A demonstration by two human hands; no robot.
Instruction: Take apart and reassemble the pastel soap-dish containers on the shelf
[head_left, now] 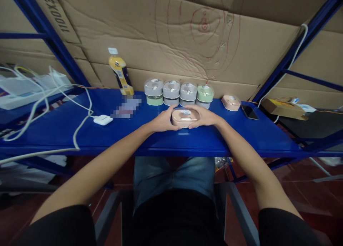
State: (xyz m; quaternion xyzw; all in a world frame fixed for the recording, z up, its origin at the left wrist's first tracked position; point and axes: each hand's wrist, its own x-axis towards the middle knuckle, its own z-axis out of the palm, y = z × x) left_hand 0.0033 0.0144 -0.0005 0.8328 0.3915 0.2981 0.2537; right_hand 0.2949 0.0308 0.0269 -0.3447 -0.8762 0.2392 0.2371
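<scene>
Your left fingers [168, 112] and right fingers [195, 109] hold a pink box [185, 120], four far stacks [171, 89] look complete, and the far-right box [230, 103] sits unstacked.

Held box [185, 119] lbl [185, 112] illegible, v. sm.

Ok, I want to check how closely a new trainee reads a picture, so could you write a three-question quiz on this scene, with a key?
1. What do the left hand and the right hand hold between them?
2. True or false: the phone lies to the right of the yellow bottle.
3. In the row of stacked containers, which stack has green on top? A) leftmost B) second from left C) rightmost

Key: 1. A pink container. 2. True. 3. C.
</scene>
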